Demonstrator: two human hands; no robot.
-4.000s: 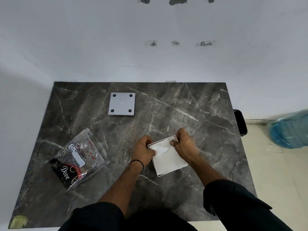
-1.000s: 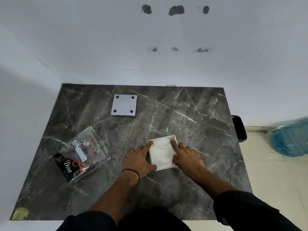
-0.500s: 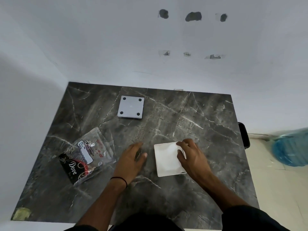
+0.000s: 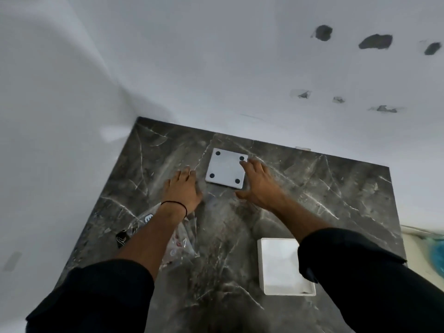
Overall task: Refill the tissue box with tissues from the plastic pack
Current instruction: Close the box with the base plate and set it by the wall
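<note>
Both hands had left the white tissue box (image 4: 278,265) near the desk's (image 4: 324,188) front edge; left hand (image 4: 183,188) and right hand (image 4: 260,186), fingers spread and empty, flanked the grey lid (image 4: 225,171) near the far edge.

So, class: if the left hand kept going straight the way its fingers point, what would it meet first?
Probably nothing but bare marble table, then the wall. The left hand points past the left edge of the grey square panel, seemingly missing it, though depth is unclear.
</note>
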